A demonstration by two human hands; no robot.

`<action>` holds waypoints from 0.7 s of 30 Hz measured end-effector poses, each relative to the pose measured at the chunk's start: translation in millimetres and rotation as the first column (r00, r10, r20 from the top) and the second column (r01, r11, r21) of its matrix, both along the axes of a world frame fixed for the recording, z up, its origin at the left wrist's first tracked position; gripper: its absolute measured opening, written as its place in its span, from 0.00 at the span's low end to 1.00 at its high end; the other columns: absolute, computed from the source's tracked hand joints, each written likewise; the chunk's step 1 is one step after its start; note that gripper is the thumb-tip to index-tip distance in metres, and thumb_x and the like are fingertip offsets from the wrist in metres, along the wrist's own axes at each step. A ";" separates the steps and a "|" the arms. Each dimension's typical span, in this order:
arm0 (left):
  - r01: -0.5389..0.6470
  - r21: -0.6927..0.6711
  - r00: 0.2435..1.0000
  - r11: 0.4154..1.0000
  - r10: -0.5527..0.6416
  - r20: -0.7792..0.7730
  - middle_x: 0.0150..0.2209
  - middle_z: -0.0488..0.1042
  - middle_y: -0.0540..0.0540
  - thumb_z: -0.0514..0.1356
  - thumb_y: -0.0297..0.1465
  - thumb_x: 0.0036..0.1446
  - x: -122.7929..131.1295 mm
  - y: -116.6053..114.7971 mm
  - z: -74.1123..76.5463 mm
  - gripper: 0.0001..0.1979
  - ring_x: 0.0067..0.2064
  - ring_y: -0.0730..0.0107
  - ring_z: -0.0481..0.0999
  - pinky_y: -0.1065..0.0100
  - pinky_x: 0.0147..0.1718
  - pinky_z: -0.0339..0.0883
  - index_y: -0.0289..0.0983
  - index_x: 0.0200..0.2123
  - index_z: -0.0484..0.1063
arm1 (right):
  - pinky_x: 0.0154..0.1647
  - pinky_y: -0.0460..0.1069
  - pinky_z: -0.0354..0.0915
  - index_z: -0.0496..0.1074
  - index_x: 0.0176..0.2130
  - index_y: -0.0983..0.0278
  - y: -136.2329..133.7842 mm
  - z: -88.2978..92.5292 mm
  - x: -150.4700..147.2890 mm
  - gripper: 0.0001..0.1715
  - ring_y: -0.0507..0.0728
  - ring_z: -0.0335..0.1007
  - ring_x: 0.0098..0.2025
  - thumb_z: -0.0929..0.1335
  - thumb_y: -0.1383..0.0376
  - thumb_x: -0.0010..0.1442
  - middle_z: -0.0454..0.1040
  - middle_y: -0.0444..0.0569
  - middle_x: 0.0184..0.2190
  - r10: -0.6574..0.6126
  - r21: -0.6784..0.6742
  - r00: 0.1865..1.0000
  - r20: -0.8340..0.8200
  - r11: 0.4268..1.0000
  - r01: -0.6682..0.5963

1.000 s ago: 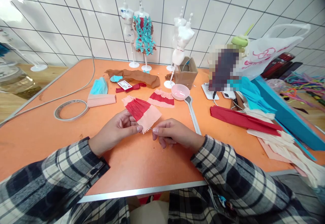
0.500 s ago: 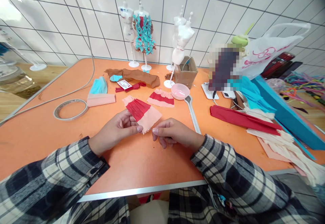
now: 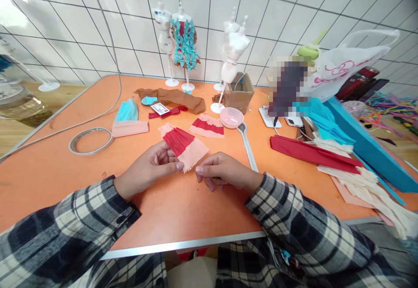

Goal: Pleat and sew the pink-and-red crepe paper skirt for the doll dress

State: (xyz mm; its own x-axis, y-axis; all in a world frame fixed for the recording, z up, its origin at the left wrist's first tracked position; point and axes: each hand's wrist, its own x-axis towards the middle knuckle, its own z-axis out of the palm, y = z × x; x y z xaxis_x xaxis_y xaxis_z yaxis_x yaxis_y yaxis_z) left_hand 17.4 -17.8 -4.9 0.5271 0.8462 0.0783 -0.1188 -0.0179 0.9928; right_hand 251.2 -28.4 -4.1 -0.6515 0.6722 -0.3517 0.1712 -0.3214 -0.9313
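My left hand (image 3: 156,161) holds a piece of pink crepe paper with a gathered red band (image 3: 183,144), its thumb at the fringed lower edge. My right hand (image 3: 222,170) is closed, thumb against the curled fingers, right beside that paper's lower right edge. Whatever its fingertips pinch, if anything, is too small to make out. Behind the held piece, a similar pink and red crepe paper strip (image 3: 207,127) lies flat on the orange table (image 3: 183,218). A pink bowl (image 3: 231,118) stands close to that strip, with grey scissors or tongs (image 3: 248,148) beside it.
A tape roll (image 3: 91,141) and folded pink paper (image 3: 130,128) lie left. Brown crepe paper (image 3: 173,98) and a small white-and-red box (image 3: 160,110) lie farther back. White mini mannequins (image 3: 233,57), one in a blue-bowed dress (image 3: 185,44), stand behind. Red folded crepe paper (image 3: 313,154) lies right.
The held paper has shifted very slightly to the right. Both hands stay almost where they were.
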 end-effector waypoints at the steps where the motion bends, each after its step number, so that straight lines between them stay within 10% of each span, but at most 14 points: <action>1: 0.006 -0.002 1.000 1.000 -0.006 0.002 0.34 0.80 0.48 0.71 0.30 0.56 0.1 0.1 0.1 0.11 0.35 0.73 0.78 0.75 0.37 0.73 0.36 0.41 0.76 | 0.17 0.44 0.44 0.75 0.30 0.67 -0.1 0.2 0.1 0.25 0.45 0.53 0.15 0.72 0.47 0.59 0.71 0.42 0.16 0.002 0.002 1.000 0.002 1.000 -0.002; 21: -0.044 -0.006 0.977 0.999 0.042 -0.210 0.31 0.80 0.45 0.72 0.38 0.53 0.3 -0.5 2.1 0.13 0.33 0.64 0.77 0.67 0.36 0.72 0.34 0.33 0.78 | 0.18 0.44 0.46 0.75 0.31 0.67 0.0 -1.2 -0.5 0.25 0.45 0.53 0.16 0.72 0.47 0.59 0.70 0.41 0.16 0.014 -0.008 1.000 0.019 1.000 -0.014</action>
